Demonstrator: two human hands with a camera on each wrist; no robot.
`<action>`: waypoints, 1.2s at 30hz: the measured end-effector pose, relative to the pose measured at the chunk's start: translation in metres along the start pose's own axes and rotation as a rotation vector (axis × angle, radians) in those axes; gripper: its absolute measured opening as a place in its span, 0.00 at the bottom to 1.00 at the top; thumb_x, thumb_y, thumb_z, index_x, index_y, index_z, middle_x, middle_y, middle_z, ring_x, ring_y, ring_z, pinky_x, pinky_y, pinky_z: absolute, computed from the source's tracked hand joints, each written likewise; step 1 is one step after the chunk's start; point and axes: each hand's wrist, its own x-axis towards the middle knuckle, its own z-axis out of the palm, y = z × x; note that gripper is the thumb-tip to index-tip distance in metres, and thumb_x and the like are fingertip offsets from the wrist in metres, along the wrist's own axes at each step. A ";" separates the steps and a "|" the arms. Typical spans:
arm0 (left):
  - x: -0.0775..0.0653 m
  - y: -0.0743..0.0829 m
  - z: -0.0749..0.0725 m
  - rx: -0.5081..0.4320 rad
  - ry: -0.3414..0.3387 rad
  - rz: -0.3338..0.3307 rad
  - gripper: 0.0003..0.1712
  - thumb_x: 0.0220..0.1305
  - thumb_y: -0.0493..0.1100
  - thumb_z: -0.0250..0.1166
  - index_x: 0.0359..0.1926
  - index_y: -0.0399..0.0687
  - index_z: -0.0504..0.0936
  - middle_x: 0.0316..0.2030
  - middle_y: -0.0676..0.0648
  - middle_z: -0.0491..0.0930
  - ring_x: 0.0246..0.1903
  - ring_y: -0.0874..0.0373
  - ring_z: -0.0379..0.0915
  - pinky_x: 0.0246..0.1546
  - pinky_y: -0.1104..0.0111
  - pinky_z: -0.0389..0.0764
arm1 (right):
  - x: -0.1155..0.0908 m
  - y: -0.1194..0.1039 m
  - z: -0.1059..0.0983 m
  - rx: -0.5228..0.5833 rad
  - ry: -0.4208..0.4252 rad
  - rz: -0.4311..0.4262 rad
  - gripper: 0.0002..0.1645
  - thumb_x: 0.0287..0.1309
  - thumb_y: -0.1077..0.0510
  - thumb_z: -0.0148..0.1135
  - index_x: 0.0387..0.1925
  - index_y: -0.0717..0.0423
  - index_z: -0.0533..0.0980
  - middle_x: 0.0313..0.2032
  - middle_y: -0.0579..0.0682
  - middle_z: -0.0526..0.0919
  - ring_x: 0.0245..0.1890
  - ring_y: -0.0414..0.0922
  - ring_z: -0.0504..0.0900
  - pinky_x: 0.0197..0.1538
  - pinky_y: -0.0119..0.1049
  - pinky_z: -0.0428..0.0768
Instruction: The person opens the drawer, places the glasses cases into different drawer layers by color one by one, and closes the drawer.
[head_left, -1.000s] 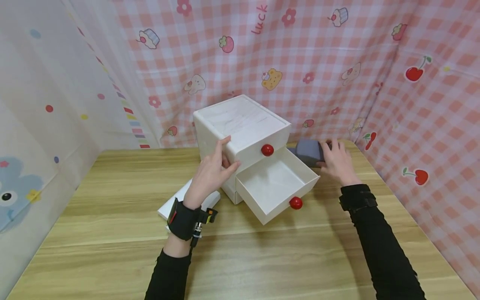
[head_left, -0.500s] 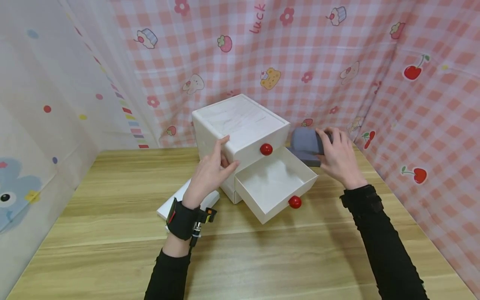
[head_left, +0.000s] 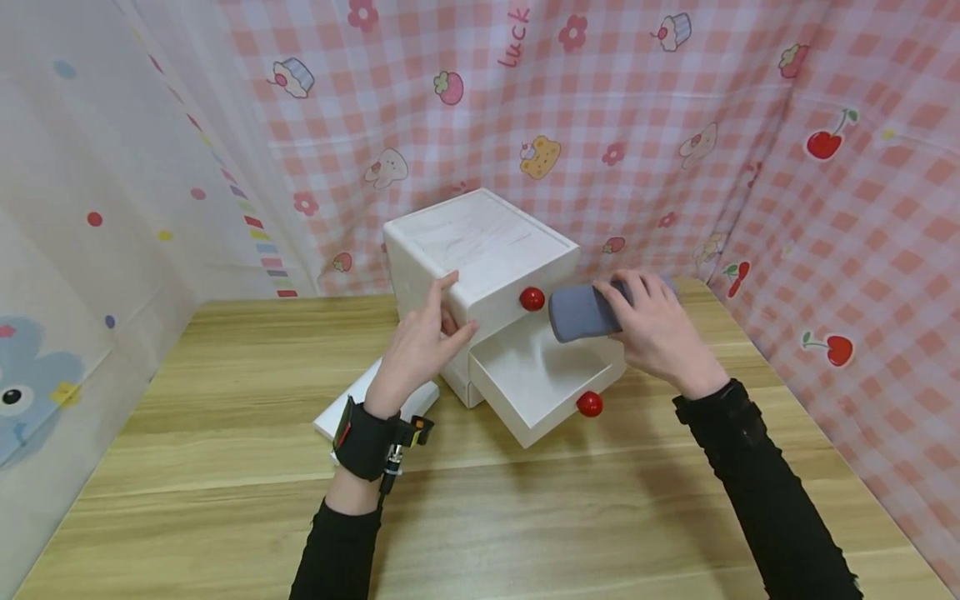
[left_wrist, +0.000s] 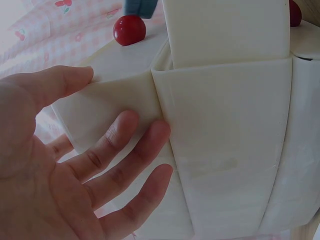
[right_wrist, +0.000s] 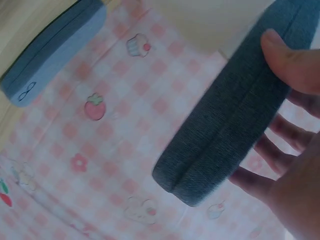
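Observation:
My right hand (head_left: 660, 337) grips a blue-grey fabric glasses case (head_left: 579, 313), thumb on one side and fingers on the other. The case hangs over the right back part of a pulled-out drawer (head_left: 525, 379) with a red knob (head_left: 590, 404). In the right wrist view the held case slants across the frame, its upper end cut off. My left hand (head_left: 420, 354), fingers spread, touches the near left corner of the white drawer cabinet (head_left: 483, 242). In the left wrist view its fingertips (left_wrist: 159, 131) lie along the cabinet's side, and the upper drawer is closed.
A second blue-grey glasses case (right_wrist: 55, 52) with a small glasses mark lies on the table, mostly hidden behind my right hand in the head view. A flat white object (head_left: 360, 392) lies under my left wrist. Pink checked cloth (head_left: 465, 108) hangs behind the table.
My right hand has lifted the glasses case off the table beside the cabinet and carried it left and toward me over the drawer. My left hand and the cabinet have stayed put.

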 end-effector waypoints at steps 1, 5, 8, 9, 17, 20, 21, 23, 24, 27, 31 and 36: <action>0.000 0.000 0.000 0.001 0.002 0.001 0.40 0.64 0.49 0.62 0.71 0.48 0.55 0.27 0.46 0.79 0.22 0.58 0.71 0.24 0.71 0.66 | 0.001 -0.003 0.000 0.006 -0.020 -0.008 0.42 0.36 0.66 0.75 0.58 0.60 0.69 0.52 0.64 0.70 0.51 0.62 0.70 0.54 0.60 0.71; 0.000 0.000 -0.001 0.003 0.004 0.001 0.40 0.63 0.50 0.63 0.70 0.48 0.55 0.27 0.46 0.79 0.21 0.58 0.70 0.23 0.71 0.65 | 0.004 -0.013 0.002 0.026 -0.090 -0.044 0.43 0.36 0.64 0.77 0.58 0.59 0.70 0.52 0.62 0.71 0.52 0.61 0.71 0.56 0.59 0.71; 0.000 0.001 0.000 0.002 0.004 -0.002 0.40 0.63 0.50 0.63 0.71 0.48 0.55 0.27 0.46 0.79 0.21 0.59 0.70 0.23 0.71 0.65 | 0.008 -0.021 0.005 0.033 -0.135 -0.078 0.43 0.36 0.64 0.77 0.59 0.59 0.70 0.54 0.62 0.71 0.54 0.61 0.71 0.58 0.57 0.70; 0.000 0.001 0.000 0.002 0.004 0.000 0.40 0.63 0.50 0.63 0.70 0.48 0.55 0.27 0.46 0.79 0.21 0.59 0.70 0.23 0.71 0.65 | 0.009 -0.023 0.007 0.032 -0.146 -0.089 0.43 0.37 0.64 0.77 0.59 0.59 0.70 0.55 0.62 0.71 0.55 0.60 0.71 0.58 0.57 0.70; -0.001 0.000 0.000 -0.005 0.011 0.014 0.39 0.63 0.49 0.63 0.70 0.47 0.55 0.27 0.46 0.79 0.21 0.58 0.70 0.23 0.71 0.65 | 0.020 -0.037 0.021 0.071 -0.155 -0.156 0.35 0.39 0.62 0.77 0.52 0.60 0.74 0.52 0.60 0.75 0.53 0.58 0.74 0.57 0.55 0.73; -0.001 -0.001 0.001 -0.005 0.014 0.016 0.39 0.63 0.49 0.63 0.70 0.47 0.55 0.27 0.46 0.79 0.21 0.59 0.70 0.23 0.71 0.65 | 0.024 -0.039 0.024 0.085 -0.177 -0.158 0.31 0.39 0.60 0.77 0.48 0.60 0.75 0.51 0.60 0.77 0.53 0.58 0.75 0.58 0.55 0.72; -0.001 -0.001 0.000 -0.005 0.015 0.017 0.39 0.63 0.49 0.63 0.70 0.47 0.55 0.27 0.46 0.79 0.21 0.59 0.70 0.23 0.71 0.65 | 0.025 -0.040 0.025 0.088 -0.189 -0.157 0.29 0.39 0.60 0.77 0.46 0.59 0.75 0.51 0.60 0.78 0.54 0.58 0.76 0.59 0.54 0.72; -0.001 0.000 0.001 -0.005 0.015 0.018 0.39 0.63 0.49 0.63 0.70 0.48 0.55 0.27 0.46 0.79 0.20 0.59 0.70 0.23 0.71 0.65 | 0.028 -0.041 0.027 0.092 -0.214 -0.161 0.27 0.40 0.59 0.77 0.44 0.59 0.75 0.52 0.60 0.79 0.55 0.58 0.76 0.60 0.55 0.71; -0.001 0.000 0.001 -0.004 0.015 0.017 0.39 0.63 0.49 0.63 0.70 0.48 0.55 0.27 0.46 0.79 0.20 0.59 0.70 0.23 0.71 0.65 | 0.029 -0.041 0.027 0.099 -0.225 -0.163 0.26 0.40 0.59 0.77 0.42 0.59 0.75 0.51 0.60 0.79 0.55 0.57 0.76 0.61 0.54 0.70; -0.001 0.000 0.001 -0.003 0.013 0.020 0.39 0.64 0.49 0.63 0.70 0.48 0.55 0.27 0.46 0.79 0.19 0.59 0.69 0.23 0.71 0.65 | 0.033 -0.043 0.028 0.123 -0.237 -0.173 0.23 0.39 0.59 0.77 0.38 0.58 0.74 0.47 0.58 0.81 0.53 0.56 0.77 0.61 0.54 0.70; -0.001 0.000 0.001 -0.003 0.011 0.019 0.39 0.64 0.49 0.62 0.70 0.48 0.55 0.27 0.46 0.80 0.19 0.59 0.69 0.23 0.71 0.65 | 0.037 -0.044 0.029 0.158 -0.250 -0.168 0.22 0.38 0.59 0.78 0.34 0.57 0.73 0.40 0.55 0.81 0.48 0.54 0.78 0.61 0.54 0.71; 0.000 -0.002 0.002 -0.008 0.013 0.014 0.39 0.63 0.49 0.63 0.70 0.48 0.55 0.27 0.46 0.80 0.20 0.59 0.70 0.24 0.71 0.66 | 0.039 -0.044 0.031 0.217 -0.284 -0.131 0.21 0.36 0.59 0.79 0.30 0.57 0.73 0.38 0.53 0.80 0.42 0.50 0.78 0.54 0.48 0.75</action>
